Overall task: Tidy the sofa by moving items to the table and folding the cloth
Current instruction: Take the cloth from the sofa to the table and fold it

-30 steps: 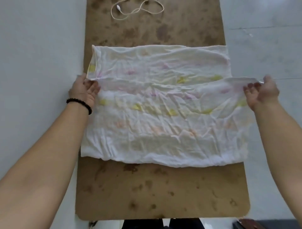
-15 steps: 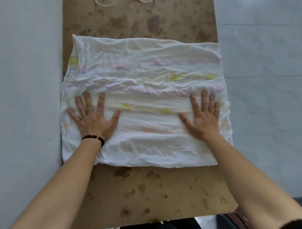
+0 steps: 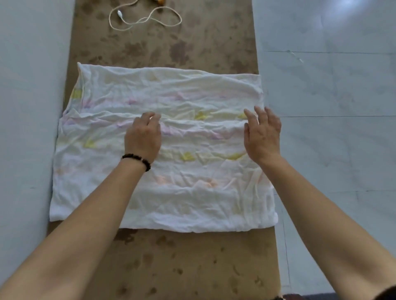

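A white cloth [image 3: 192, 199] with faint yellow and pink marks lies folded and wrinkled across the brown table [image 3: 192, 267]. Its folded-over edge runs across the middle. My left hand [image 3: 143, 137], with a dark bead bracelet at the wrist, rests near the cloth's middle with fingers curled at that folded edge; whether it pinches the fabric I cannot tell. My right hand [image 3: 262, 135] hovers over the cloth's right part, fingers spread, holding nothing.
A white cable [image 3: 145, 18] lies looped at the table's far end, with a small orange object [image 3: 159, 2] just beyond it. Pale tiled floor [image 3: 332, 107] runs along both long sides of the narrow table. The cloth overhangs the left edge slightly.
Both hands were pressed flat on the cloth half a second ago. The left has slid right to the middle and curled its fingers; the right has lifted and shifted toward the right edge.
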The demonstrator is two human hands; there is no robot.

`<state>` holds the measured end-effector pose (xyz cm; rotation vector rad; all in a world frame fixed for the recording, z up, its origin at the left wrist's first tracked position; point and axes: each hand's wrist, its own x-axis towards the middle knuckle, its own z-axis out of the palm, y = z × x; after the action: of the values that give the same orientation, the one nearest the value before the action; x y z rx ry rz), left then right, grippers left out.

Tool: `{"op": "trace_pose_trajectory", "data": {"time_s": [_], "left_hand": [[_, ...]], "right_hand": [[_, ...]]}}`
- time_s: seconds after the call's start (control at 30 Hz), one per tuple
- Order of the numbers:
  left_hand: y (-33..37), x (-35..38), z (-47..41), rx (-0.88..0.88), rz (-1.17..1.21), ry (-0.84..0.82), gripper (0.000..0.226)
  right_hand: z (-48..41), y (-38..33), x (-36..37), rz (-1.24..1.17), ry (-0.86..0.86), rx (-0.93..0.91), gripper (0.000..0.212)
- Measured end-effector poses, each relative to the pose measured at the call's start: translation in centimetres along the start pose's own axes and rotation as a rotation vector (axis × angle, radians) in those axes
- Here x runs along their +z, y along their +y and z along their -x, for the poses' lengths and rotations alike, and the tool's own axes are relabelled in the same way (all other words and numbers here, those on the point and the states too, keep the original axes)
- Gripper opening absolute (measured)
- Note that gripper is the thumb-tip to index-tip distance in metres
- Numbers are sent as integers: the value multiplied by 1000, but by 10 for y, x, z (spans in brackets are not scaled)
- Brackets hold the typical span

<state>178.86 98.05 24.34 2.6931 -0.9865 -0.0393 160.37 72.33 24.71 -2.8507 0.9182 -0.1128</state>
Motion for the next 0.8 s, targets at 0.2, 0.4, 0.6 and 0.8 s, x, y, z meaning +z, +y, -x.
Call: {"op": "trace_pose_trajectory", "data": {"time_s": [0.2,0.4,0.6,0.8], "left_hand": [[55,15,-33,-177,-29,-60,19],[85,6,-55,-468,3,104,22],[151,27,-30,-632,168,-102,55],[248,58,87,-883,38,-63,67]], "right_hand": [[-42,48,1,28,-91,-401,20],[-65,75,19,-105,143,-416,10],[-81,77,23,-201,-42,-438,18],[-56,70,12,-210,-204,-903,46]]}}
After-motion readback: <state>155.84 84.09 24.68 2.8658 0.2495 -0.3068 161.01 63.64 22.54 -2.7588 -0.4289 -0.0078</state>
